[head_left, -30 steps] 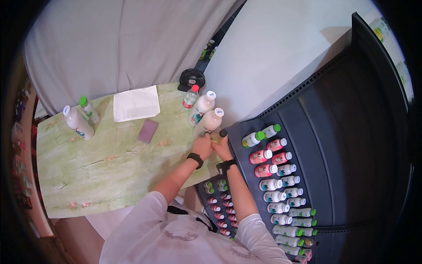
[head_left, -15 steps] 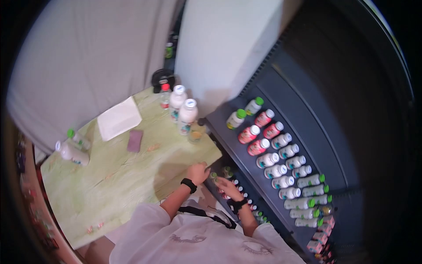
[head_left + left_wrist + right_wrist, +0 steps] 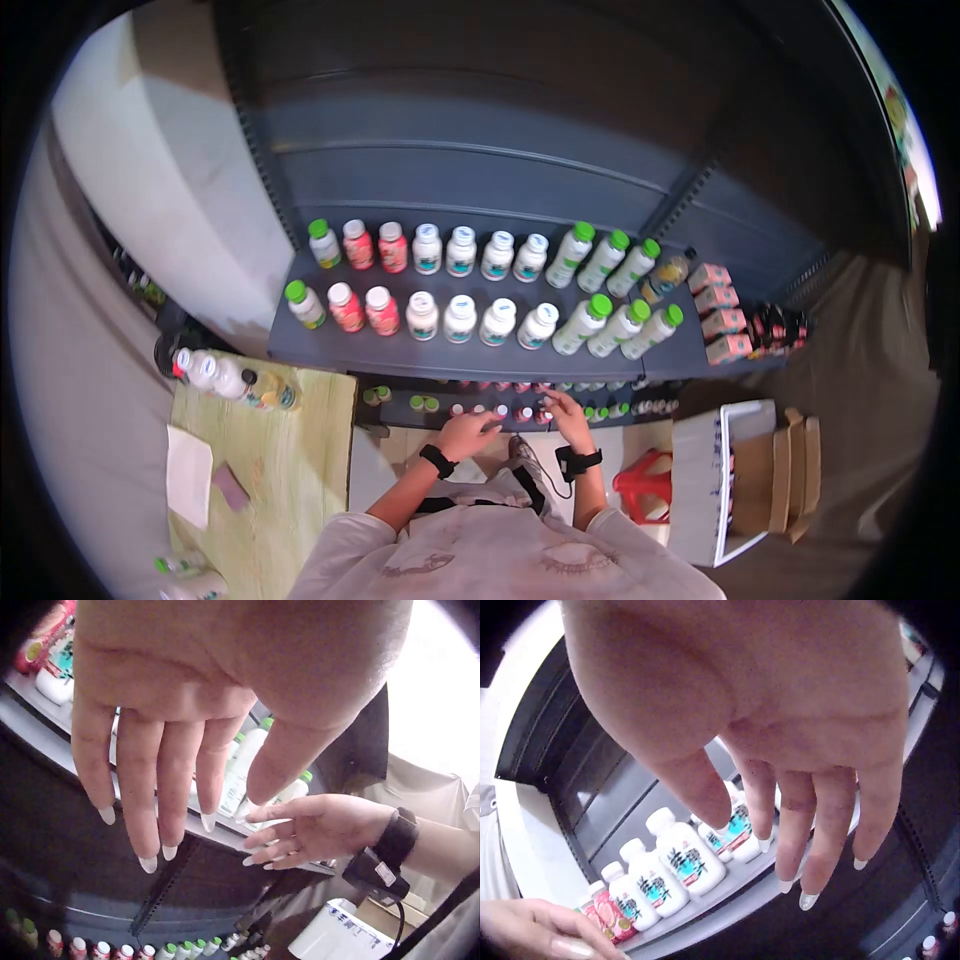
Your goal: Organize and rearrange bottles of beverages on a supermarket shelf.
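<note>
Both hands are free of any object. In the head view my left hand (image 3: 468, 436) is in front of the dark shelf unit, fingers extended. My right hand (image 3: 570, 420) is a little to its right, level with the lower shelf. Loose straight fingers (image 3: 139, 787) point down in the left wrist view, and the right wrist view shows the right-hand fingers (image 3: 795, 825) spread the same way. Beyond the hands, the upper shelf (image 3: 660, 365) carries two rows of bottles: white-capped white bottles (image 3: 460, 320), pink bottles (image 3: 345, 307) and green-capped bottles (image 3: 582, 325).
A lower shelf holds more small bottles (image 3: 430, 404). On the left a green table (image 3: 290, 470) bears a dark-capped jar (image 3: 268, 388), white bottles (image 3: 230, 378), paper (image 3: 188, 475) and a purple pad (image 3: 230, 487). To the right are a red stool (image 3: 645, 485) and an open cardboard box (image 3: 790, 470).
The person has turned right, from the table to the shelf unit. Both hands have left the dark-capped jar, which stands at the table's corner, and have moved apart from each other.
</note>
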A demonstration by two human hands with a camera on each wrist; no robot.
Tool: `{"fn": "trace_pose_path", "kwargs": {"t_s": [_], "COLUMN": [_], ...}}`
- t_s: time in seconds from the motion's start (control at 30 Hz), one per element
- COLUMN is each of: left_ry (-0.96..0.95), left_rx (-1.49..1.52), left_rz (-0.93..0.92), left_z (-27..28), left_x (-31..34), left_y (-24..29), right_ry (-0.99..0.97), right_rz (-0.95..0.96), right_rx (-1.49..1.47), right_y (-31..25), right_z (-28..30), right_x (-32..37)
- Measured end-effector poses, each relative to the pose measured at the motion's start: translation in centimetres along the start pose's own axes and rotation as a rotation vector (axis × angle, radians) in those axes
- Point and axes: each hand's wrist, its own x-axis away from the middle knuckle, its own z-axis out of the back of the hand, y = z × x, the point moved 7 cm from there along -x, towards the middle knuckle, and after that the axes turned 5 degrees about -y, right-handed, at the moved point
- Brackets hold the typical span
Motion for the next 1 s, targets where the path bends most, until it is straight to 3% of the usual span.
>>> {"fn": "trace_pose_path", "kwargs": {"t_s": [0.1, 0.17, 0.23, 0.4, 0.63, 0.83, 0.97, 1.0], "left_ry": [-0.08, -0.12, -0.12, -0.116, -0.151, -0.323, -0.233, -0.288], "left_rx": [-0.002, -0.006, 0.038, 0.083, 0.154, 0.147, 0.082, 0.089], "left_rz": [-0.013, 0.009, -0.004, -0.064, -0.27, -0.215, -0.346, -0.277], "left_z": [-2.0, -2.5, -3.0, -4.1, -8.7, -13.1, -14.3, -14.6], "left_x": [-1.5, -2.6, -3.6, -7.3, -13.8, -20.4, -23.8, -24.7], "left_y": [1.7, 3.1, 3.8, 8.3, 15.9, 21.1, 24.4, 24.8], "right_ry": [0.114, 0.184, 0.256, 0.509, 0.599, 0.592, 0.527, 0.506], "right_rz": [-0.003, 0.018, 0.133, 0.215, 0.281, 0.321, 0.362, 0.356], "right_rx": [-0.16, 0.005, 0.0, -0.062, -0.155, -0.195, -0.111, -0.054], "right_y": [-0.5, 0.2, -2.4, -7.3, -7.2, -6.1, -7.7, -8.4], "right_z": [3.6, 7.3, 10.3, 17.5, 24.7, 31.2, 34.9, 35.5], "right_x": [1.3, 0.7, 0.6, -0.6, -1.4, -3.3, -7.2, -8.4]}}
